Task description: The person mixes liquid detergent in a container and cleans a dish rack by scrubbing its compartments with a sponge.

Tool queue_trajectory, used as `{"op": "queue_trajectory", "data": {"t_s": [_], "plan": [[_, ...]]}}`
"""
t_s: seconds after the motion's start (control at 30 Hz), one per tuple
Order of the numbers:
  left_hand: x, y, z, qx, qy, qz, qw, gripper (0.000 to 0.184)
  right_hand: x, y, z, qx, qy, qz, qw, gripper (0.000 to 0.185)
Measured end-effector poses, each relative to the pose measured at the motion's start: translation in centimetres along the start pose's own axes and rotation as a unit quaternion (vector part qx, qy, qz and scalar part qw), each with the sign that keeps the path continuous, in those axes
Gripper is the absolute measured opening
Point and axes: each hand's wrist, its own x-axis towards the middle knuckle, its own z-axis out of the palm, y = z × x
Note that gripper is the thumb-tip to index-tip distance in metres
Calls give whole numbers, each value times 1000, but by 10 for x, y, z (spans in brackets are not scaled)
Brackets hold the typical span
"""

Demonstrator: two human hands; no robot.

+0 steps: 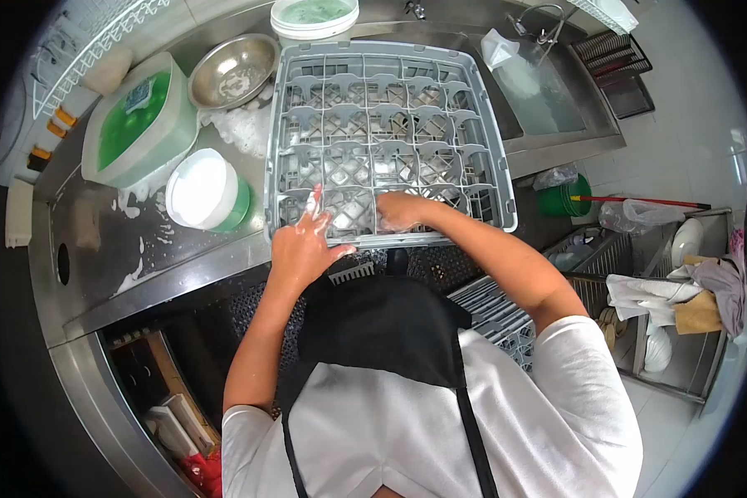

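Observation:
A grey plastic dish rack (506,187) with a grid of compartments lies across the metal counter in front of me. At its near left corner, my left hand (300,247) rests on the rim, thumb and a forefinger stretched apart, with suds on the fingers. My right hand (400,212) reaches down into a near middle compartment. Its fingers are curled inward and partly hidden by the grid; whatever they hold, if anything, cannot be made out. Wet white suds show around both hands.
Left of the rack stand a foamy bucket (242,203), a tub of green liquid (100,158) and a steel bowl (232,73). A white bucket (353,26) stands behind. At right are a water-filled sink (548,124), a green bucket (566,199) and a metal shelf (705,378).

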Motion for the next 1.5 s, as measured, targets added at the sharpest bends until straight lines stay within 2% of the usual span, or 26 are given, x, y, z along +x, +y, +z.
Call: {"op": "queue_trajectory", "data": {"t_s": [0.03,0.07,0.13,0.2,0.23,0.3,0.4,0.47,0.57,0.6,0.67,0.7,0.73,0.83,0.87,0.97,1.07,1.17,1.27,1.37,1.5], "plan": [[0,-1,0,3,4,5,1000,66,-10,-5,-10,-23,3,-34,999,32],[0,-1,-1,-1,3,2,1000,65,-19,-1,-17,10,9,-53,999,27],[-1,-3,0,-3,-1,3,1000,65,-67,-38,-62,110,41,-7,993,26],[0,-5,-1,-6,-3,6,1000,64,-87,-39,-85,131,167,-21,977,28],[1,-4,-1,-10,-7,3,1000,64,-92,-33,-99,207,282,21,937,29],[1,-2,-2,-8,-19,1,1000,64,-77,-30,-111,-34,352,63,933,31],[3,1,-5,9,-45,-15,999,64,-27,-3,-89,-194,186,8,963,34],[4,2,-5,16,-45,-15,999,64,20,41,-54,-132,188,-11,973,33],[6,2,-4,11,-29,-4,1000,64,60,40,-68,-54,-57,86,993,27],[6,2,-5,7,-23,5,1000,63,80,65,-54,48,-73,9,996,25],[8,4,-9,11,-36,-3,999,63,87,73,-39,234,-52,91,967,24],[7,6,-9,13,-40,-11,999,63,86,68,-38,320,-42,130,938,24],[6,6,-7,6,-33,-9,999,63,71,54,-42,408,15,205,890,23],[6,7,-2,-13,-13,-8,1000,63,74,49,-21,500,179,173,830,23],[6,6,-1,-13,-11,-7,1000,63,72,54,-29,320,164,147,921,28],[5,7,-2,6,-28,-17,999,64,64,34,-50,58,100,180,977,34],[6,10,-1,23,-33,-21,999,65,45,14,-72,-46,24,133,990,37],[7,10,-2,27,-34,-20,999,65,56,16,-67,-66,13,155,986,36],[5,9,-3,26,-35,-18,999,64,59,15,-62,-75,49,186,979,32],[4,4,-2,17,-20,-1,1000,63,48,14,-70,-150,32,173,973,29],[3,7,-6,12,-20,-10,1000,63,51,10,-81,-220,-64,125,965,31]]}}
